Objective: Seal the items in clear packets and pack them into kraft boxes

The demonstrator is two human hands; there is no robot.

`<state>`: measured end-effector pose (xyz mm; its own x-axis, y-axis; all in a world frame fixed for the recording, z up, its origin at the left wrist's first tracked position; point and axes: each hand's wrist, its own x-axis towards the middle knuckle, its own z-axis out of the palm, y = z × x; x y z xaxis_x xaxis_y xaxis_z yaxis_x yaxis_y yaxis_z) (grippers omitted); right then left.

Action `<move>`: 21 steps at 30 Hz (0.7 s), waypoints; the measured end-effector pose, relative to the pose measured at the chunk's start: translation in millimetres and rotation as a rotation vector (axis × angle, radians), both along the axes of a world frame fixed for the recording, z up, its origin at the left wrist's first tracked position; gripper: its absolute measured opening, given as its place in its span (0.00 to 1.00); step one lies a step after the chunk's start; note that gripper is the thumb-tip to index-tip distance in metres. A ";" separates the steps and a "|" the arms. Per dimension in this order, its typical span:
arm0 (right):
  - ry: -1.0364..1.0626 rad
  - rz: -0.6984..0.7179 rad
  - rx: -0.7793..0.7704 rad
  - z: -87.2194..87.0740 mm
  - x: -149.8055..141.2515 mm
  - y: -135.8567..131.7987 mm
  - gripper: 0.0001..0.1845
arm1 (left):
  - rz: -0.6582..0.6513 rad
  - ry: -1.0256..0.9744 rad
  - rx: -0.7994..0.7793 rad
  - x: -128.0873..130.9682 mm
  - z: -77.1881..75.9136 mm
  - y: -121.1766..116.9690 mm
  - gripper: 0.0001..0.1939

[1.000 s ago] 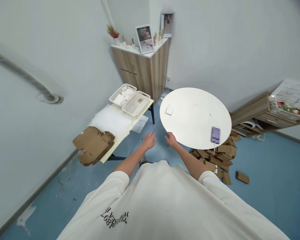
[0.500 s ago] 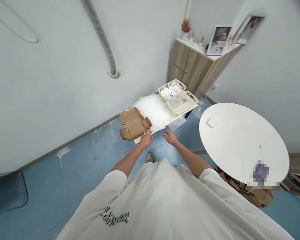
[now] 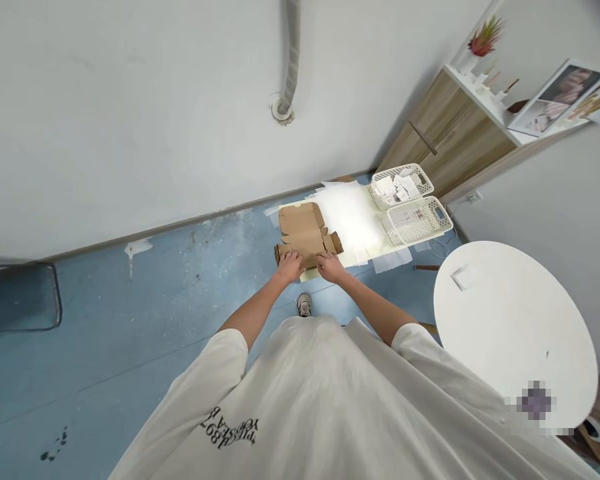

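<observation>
A brown cardboard box (image 3: 301,227), unfolded with its lid panel laid back and side flaps sticking out, lies at the left end of a low, pale table (image 3: 353,217). My left hand (image 3: 291,266) is at the box's near left edge, its fingers bent over the cardboard. At the near right part of the same edge is my right hand (image 3: 331,267), fingers curled onto the box beside a folded-up flap. Both thumbs and the underside of the front edge are hard to make out.
Two white plastic baskets stand at the table's right end; the far basket (image 3: 380,193) holds white packets, the near basket (image 3: 393,233) a few small items. A round white table (image 3: 515,320) stands to the right, a wooden cabinet (image 3: 445,133) behind. A metal-framed chair (image 3: 57,293) is far left.
My right hand has come from the open space beside the table onto the box. My left hand now rests farther along its front edge. The view has swung left.
</observation>
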<state>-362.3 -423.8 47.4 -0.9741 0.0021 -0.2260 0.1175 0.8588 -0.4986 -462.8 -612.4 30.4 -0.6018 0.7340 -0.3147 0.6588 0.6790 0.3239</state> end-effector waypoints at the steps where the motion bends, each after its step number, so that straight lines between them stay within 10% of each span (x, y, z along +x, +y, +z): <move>1: -0.022 0.011 0.025 -1.8 -5.3 -2.4 0.25 | 0.008 -0.008 0.002 -2.3 -2.1 -1.8 0.23; 21: -0.237 -0.015 0.416 11.0 -26.6 -9.0 0.25 | -0.094 0.241 0.203 -1.2 21.9 -19.7 0.13</move>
